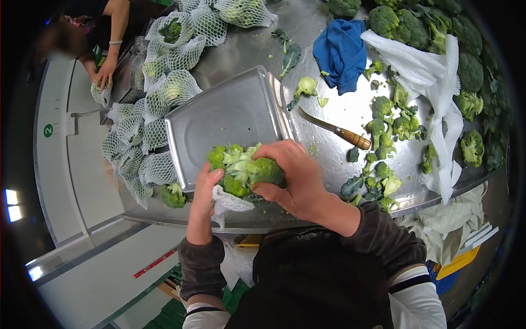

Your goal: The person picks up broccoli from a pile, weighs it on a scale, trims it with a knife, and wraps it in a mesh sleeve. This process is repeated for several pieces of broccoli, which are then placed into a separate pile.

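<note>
Between my hands, above the tray's near edge, is a broccoli head [236, 170] with its pale cut stem side facing up. My right hand [293, 178] is closed around its right side, thumb and fingers bent over the florets. At its left side, my left hand [204, 189] has its thumb against the broccoli and grips a bunched white foam net [230, 202], which hangs under the head. Its other fingers are mostly hidden. Beneath and beyond lies a shallow metal tray [219, 118].
Netted broccoli [170, 88] is piled left of the tray. A wooden-handled knife [334, 129], a blue cloth [341, 55], trimmings [383, 123] and white foam nets [438, 109] lie right. Bare broccoli [405, 24] lines the far right. Another person's hand [107, 71] touches a net at upper left.
</note>
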`<state>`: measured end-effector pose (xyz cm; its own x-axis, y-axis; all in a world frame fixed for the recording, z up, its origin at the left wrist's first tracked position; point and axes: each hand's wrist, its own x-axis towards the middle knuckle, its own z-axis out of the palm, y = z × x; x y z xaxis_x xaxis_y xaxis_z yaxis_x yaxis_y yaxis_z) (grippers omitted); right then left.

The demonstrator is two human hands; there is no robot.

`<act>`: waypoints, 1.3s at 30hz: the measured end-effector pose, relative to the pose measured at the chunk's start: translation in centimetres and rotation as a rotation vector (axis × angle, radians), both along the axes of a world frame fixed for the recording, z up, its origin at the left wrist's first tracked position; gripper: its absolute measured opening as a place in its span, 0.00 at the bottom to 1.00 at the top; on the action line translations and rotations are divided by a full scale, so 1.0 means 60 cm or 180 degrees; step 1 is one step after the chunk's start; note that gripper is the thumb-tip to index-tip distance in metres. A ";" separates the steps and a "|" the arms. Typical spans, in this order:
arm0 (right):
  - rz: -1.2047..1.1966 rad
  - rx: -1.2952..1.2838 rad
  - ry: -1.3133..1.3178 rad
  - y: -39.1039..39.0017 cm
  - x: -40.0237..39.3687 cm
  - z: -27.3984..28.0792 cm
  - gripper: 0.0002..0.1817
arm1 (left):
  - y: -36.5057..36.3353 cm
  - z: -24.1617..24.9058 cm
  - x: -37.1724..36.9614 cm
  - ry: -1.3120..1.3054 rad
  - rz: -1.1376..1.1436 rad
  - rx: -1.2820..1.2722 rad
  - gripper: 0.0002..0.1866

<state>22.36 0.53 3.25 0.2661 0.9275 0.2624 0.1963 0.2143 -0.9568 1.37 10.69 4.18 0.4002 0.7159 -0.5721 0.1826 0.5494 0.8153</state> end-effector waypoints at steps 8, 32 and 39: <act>0.0045 0.0222 -0.0529 0.012 -0.016 -0.019 0.27 | -0.012 -0.003 0.009 0.0061 -0.0047 0.0328 0.25; -0.0339 0.0098 -0.0700 0.016 -0.058 -0.061 0.23 | -0.037 0.009 0.048 0.1214 -0.0639 0.1677 0.28; -0.0279 0.0109 -0.0977 0.019 -0.057 -0.070 0.21 | -0.044 0.014 0.054 0.1577 -0.0756 0.1924 0.28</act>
<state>18.94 1.70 -0.93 0.2482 0.8938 0.3736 0.4937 0.2151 -0.8426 4.63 8.02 5.00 0.3821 0.8855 -0.2645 0.6558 -0.0581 0.7527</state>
